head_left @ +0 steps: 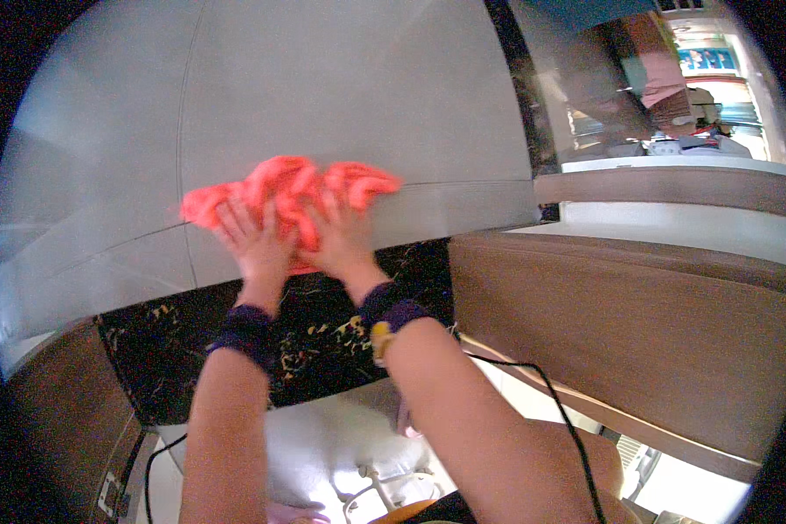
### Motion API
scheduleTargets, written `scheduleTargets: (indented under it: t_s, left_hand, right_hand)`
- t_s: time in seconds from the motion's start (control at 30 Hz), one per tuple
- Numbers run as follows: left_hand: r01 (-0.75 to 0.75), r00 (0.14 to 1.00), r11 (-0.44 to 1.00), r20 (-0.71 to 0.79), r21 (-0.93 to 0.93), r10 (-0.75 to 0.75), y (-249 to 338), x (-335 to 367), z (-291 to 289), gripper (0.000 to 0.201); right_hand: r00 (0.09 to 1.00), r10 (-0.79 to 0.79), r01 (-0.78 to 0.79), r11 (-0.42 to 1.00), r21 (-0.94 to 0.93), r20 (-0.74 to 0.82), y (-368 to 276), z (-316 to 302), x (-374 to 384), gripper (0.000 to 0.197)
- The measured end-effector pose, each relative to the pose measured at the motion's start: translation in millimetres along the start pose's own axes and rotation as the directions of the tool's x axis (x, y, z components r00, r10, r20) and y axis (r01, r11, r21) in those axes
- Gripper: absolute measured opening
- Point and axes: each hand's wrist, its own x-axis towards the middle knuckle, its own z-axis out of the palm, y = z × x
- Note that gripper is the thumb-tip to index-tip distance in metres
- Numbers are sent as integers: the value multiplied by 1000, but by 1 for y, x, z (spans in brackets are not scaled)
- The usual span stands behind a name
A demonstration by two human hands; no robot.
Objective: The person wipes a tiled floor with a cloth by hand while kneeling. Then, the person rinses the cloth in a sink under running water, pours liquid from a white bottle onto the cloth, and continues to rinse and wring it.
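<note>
A bunched coral-red cloth (286, 188) lies crumpled against a pale grey surface (341, 96) marked with thin seam lines. My left hand (255, 240) presses on the cloth's left part, its fingers spread and stretched out over the folds. Beside it, my right hand (345, 240) rests on the right part, fingers also extended and somewhat blurred by motion. Neither hand visibly wraps round the fabric. Dark bands circle both wrists, and something yellow shows at the right one.
A black, gold-flecked panel (323, 336) borders the grey surface on the near side. Brown panels (620, 323) flank it right and left. A black cable (559, 397) hangs by my right arm. Stool-like metal legs (389, 489) show below. A glass pane or opening (664, 96) is at upper right.
</note>
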Motion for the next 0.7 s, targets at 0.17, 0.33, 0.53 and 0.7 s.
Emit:
scheduleTargets:
  t_s: [0.17, 0.33, 0.53, 0.7]
  left_hand:
    - [-440, 864, 871, -369, -219, 344, 72, -31, 33, 64]
    - [-577, 813, 779, -260, -246, 521, 62, -38, 19, 57]
    - [-467, 869, 867, -275, -175, 412, -46, 7, -5, 57]
    - [-18, 985, 999, -172, -45, 10, -204, -4, -5, 69]
  right_hand:
    - [920, 364, -371, 928, -22, -145, 22, -6, -94, 82]
    - [765, 634, -642, 739, -205, -114, -2, 13, -121, 86]
    - [914, 328, -374, 909, -183, -238, -68, 41, -41, 84]
    - [993, 85, -86, 996, -1, -77, -186, 64, 23, 81]
